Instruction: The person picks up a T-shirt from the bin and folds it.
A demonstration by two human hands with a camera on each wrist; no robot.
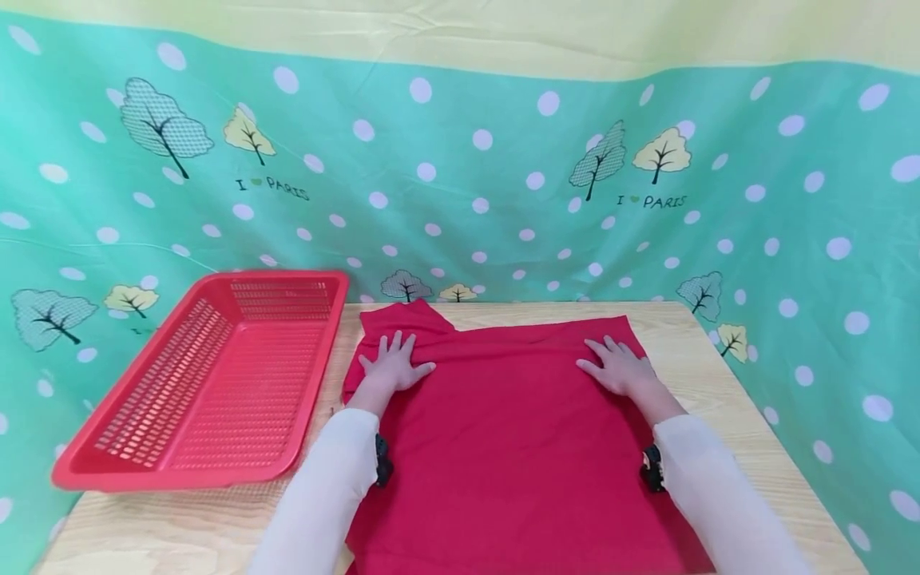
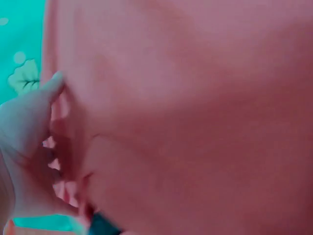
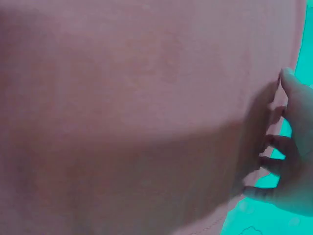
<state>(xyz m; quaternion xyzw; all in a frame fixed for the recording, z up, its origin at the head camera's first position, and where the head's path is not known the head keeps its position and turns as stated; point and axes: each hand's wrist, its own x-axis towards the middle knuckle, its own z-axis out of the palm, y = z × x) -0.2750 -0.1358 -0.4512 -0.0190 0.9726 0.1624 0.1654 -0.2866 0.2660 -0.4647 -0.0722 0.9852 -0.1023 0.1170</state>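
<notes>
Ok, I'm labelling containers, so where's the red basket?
In the head view, the red basket is at the left side of the wooden table, left of the red cloth and left hand.

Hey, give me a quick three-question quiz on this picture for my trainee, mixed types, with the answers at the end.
1. Multiple choice: where on the red cloth do the left hand and the right hand rest?
A) Toward its near edge
B) Toward its far edge
C) Underneath it

2. True or false: in the head view, the red basket sits to the left of the cloth.

3. Fill in the blank: on the backdrop, the lettering ends with the word ____.

Key: 1. B; 2. True; 3. PARIS
</notes>
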